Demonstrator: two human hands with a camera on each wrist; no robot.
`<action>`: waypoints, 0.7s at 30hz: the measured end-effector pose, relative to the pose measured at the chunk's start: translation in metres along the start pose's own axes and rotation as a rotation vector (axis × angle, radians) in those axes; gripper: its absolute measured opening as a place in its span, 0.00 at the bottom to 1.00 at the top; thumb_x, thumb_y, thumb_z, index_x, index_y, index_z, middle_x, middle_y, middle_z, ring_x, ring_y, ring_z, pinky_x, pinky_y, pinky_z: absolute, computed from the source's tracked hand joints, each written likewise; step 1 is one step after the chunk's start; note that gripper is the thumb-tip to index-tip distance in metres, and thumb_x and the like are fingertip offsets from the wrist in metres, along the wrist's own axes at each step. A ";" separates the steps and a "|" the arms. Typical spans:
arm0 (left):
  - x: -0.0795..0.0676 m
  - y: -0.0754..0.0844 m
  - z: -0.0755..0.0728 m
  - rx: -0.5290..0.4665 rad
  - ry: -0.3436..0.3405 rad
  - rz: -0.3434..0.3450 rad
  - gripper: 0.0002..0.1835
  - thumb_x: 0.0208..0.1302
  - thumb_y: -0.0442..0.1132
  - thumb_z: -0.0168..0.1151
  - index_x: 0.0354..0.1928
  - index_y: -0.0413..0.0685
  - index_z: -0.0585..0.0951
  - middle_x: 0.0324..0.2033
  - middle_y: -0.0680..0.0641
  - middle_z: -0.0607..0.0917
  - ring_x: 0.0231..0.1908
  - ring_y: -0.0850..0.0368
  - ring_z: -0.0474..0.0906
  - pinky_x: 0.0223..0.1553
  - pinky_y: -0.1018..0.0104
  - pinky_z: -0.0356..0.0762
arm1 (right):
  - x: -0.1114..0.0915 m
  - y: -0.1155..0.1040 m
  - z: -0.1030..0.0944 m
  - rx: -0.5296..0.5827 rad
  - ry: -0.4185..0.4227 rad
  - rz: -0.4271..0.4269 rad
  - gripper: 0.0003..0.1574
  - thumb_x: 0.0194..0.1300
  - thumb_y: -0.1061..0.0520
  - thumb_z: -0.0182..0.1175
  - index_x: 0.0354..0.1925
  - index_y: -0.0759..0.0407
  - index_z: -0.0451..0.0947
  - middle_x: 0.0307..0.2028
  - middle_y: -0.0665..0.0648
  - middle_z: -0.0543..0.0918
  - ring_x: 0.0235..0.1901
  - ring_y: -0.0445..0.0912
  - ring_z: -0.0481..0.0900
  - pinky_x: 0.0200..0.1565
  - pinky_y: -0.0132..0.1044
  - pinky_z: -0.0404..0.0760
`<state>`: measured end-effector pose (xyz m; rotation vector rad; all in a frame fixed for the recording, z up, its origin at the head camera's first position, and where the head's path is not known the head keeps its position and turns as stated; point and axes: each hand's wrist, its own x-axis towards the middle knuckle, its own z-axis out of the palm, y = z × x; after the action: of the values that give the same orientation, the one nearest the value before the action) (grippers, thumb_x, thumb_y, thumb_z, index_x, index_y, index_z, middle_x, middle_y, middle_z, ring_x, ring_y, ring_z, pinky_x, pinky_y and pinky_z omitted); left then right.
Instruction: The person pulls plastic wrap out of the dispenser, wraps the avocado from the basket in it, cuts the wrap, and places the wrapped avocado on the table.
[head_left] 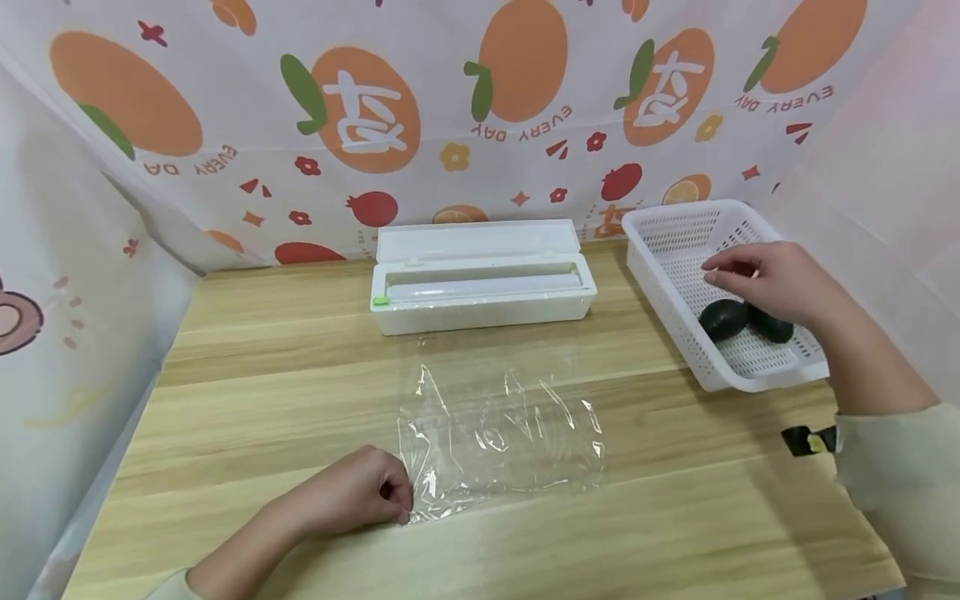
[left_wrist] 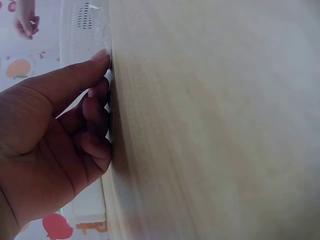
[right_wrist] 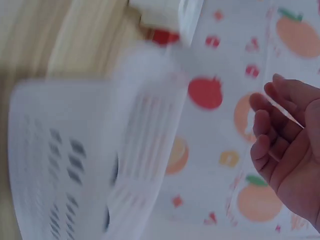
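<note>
A sheet of clear plastic wrap (head_left: 502,442) lies creased on the wooden table, running out from the front of a white wrap dispenser box (head_left: 483,312) whose lid stands up. At the sheet's near left corner, my left hand (head_left: 360,492) pinches the film between thumb and fingers, down at the tabletop. My right hand (head_left: 780,279) hovers over a white perforated basket (head_left: 667,308), its fingers loosely bent with nothing between them. Beneath it, two dark oval fruits, seemingly avocados (head_left: 723,320), lie in the basket. The right wrist view shows this hand (right_wrist: 292,145) above the basket's rim.
A fruit-print curtain (head_left: 450,100) hangs right behind the dispenser box and basket. More pale cloth (head_left: 67,275) closes off the left side. Inside the dispenser sits a white roll (head_left: 483,286). A small green tab (head_left: 381,300) marks its left front corner.
</note>
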<state>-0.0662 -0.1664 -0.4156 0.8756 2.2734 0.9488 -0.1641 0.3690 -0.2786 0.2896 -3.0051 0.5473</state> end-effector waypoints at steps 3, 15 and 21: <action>0.002 -0.001 0.001 -0.003 0.000 0.002 0.11 0.50 0.33 0.73 0.20 0.59 0.83 0.21 0.64 0.80 0.23 0.74 0.71 0.25 0.74 0.73 | 0.013 0.021 -0.009 -0.055 -0.057 0.031 0.19 0.66 0.48 0.64 0.49 0.58 0.84 0.38 0.57 0.83 0.37 0.50 0.73 0.34 0.33 0.73; 0.003 -0.003 0.004 -0.031 -0.004 -0.022 0.11 0.47 0.33 0.73 0.18 0.58 0.82 0.17 0.64 0.78 0.21 0.74 0.68 0.21 0.75 0.70 | 0.039 0.085 0.014 -0.056 -0.408 0.274 0.31 0.58 0.56 0.70 0.59 0.62 0.76 0.58 0.75 0.74 0.53 0.69 0.72 0.53 0.72 0.69; 0.004 -0.004 0.004 -0.034 0.003 -0.014 0.11 0.47 0.33 0.74 0.19 0.58 0.82 0.18 0.64 0.78 0.21 0.74 0.69 0.22 0.75 0.70 | 0.042 0.094 0.026 -0.105 -0.454 0.261 0.34 0.53 0.60 0.72 0.59 0.63 0.76 0.59 0.75 0.73 0.56 0.70 0.70 0.55 0.70 0.68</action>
<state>-0.0676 -0.1645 -0.4218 0.8424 2.2564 0.9807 -0.2252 0.4392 -0.3308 0.0104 -3.5285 0.3797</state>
